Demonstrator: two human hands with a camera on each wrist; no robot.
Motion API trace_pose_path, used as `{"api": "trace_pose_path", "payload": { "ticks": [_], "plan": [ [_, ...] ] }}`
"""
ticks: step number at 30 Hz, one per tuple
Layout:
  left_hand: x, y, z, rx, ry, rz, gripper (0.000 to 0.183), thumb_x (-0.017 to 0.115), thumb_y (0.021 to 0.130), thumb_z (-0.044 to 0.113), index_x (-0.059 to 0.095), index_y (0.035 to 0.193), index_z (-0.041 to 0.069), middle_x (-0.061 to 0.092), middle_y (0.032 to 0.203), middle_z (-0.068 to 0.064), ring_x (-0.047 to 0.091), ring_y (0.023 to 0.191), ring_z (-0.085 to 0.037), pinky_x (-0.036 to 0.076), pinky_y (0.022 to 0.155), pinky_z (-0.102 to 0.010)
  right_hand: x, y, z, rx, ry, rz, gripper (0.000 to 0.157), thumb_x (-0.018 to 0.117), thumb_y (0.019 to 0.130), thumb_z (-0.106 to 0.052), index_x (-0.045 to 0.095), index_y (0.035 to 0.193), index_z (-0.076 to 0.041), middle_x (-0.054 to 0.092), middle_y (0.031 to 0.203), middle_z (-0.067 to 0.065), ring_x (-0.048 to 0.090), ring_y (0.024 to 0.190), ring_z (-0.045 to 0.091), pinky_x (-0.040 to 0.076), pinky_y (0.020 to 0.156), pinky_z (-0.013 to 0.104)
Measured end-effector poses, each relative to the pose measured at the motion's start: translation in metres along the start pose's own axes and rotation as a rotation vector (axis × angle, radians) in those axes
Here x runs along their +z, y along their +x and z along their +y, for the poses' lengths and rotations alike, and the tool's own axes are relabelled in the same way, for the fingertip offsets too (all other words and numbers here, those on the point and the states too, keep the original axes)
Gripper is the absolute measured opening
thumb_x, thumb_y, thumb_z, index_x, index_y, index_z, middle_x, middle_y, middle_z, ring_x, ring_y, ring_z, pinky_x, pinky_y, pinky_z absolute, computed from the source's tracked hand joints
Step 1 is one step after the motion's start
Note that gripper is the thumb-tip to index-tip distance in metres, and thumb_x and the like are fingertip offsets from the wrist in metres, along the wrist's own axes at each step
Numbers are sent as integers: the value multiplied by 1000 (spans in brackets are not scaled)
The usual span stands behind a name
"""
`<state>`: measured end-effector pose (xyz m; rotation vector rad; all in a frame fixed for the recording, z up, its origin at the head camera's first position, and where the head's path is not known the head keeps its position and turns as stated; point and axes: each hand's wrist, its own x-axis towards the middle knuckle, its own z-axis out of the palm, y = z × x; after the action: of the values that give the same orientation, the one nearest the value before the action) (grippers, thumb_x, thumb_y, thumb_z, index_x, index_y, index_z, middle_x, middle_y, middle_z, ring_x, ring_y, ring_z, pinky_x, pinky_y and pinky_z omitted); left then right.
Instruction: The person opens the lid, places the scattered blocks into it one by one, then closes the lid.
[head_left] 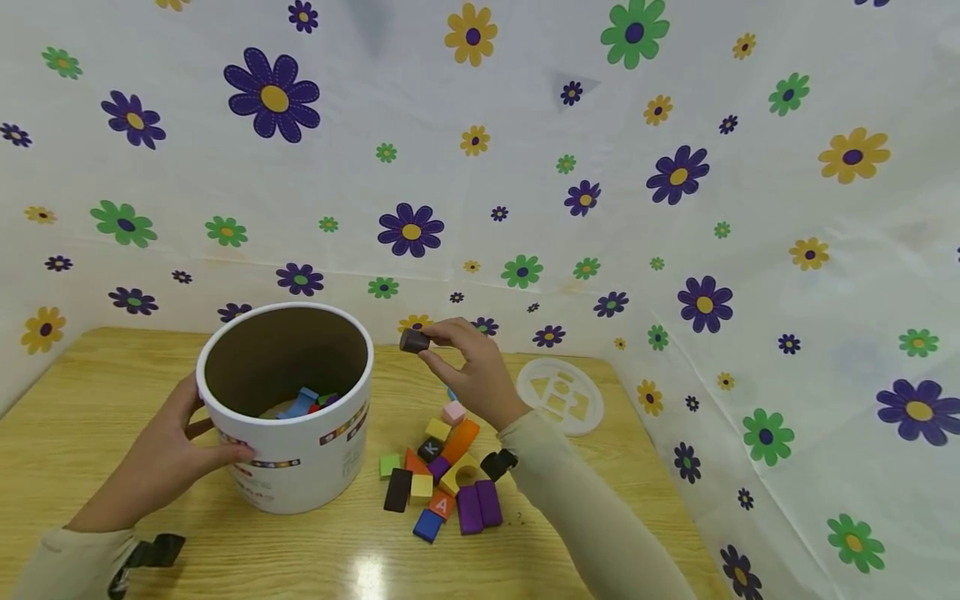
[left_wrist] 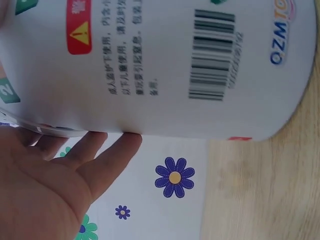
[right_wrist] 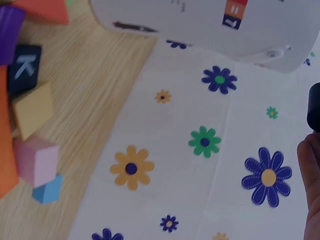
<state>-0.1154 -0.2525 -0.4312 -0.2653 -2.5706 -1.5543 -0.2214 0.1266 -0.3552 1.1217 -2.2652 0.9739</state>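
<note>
Blocks (head_left: 422, 489) lie on the table (head_left: 300, 554) right of the bucket (head_left: 318, 467).

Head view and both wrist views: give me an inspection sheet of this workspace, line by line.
Surface: wood-grain table, lit glare at the near edge.
Job's things: white bucket upright, open-topped, some blocks inside; dark block held up beside its rim; loose blocks in mixed colours lie to the bucket's right, two marked K and A.
Clutter: white plate with shaped cut-outs, flat toward the table's far right.
Grips: left grip holds the bucket's side; right grip pinches the dark block.
Cables: nothing seen.
Surroundings: white flower-print sheet behind and at the sides.
</note>
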Motion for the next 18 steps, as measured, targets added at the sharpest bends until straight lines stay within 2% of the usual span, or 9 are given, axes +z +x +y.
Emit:
{"api": "trace_pose_path", "payload": {
  "ticks": [6, 9, 18],
  "plan": [
    [-2, -1, 3, -3, -1, -19, 119, 88, 84, 23, 3, 167, 36, 17, 167, -20, 25, 142, -55, 38, 94, -85, 16, 10, -19, -95, 53, 39, 30, 75, 95, -9, 69, 124, -2, 68, 118, 11, 69, 108, 23, 54, 102, 24],
    [-2, -1, 2, 2, -4, -17, 119, 88, 84, 22, 3, 167, 36, 16, 168, -20, 24, 141, -55, 37, 94, -85, 22, 15, -25, -127, 63, 43, 30, 76, 95, -10, 69, 124, -2, 69, 117, 10, 67, 108, 20, 54, 102, 23],
    [-1, -1, -1, 16, -17, -12, 118, 87, 85, 19, 4, 167, 35, 18, 166, -20, 25, 141, -55, 36, 93, -86, 37, 22, -36, -128, 70, -18, 32, 76, 96, -14, 70, 125, -4, 69, 122, 7, 65, 114, 13, 52, 102, 18]
  ]
}}
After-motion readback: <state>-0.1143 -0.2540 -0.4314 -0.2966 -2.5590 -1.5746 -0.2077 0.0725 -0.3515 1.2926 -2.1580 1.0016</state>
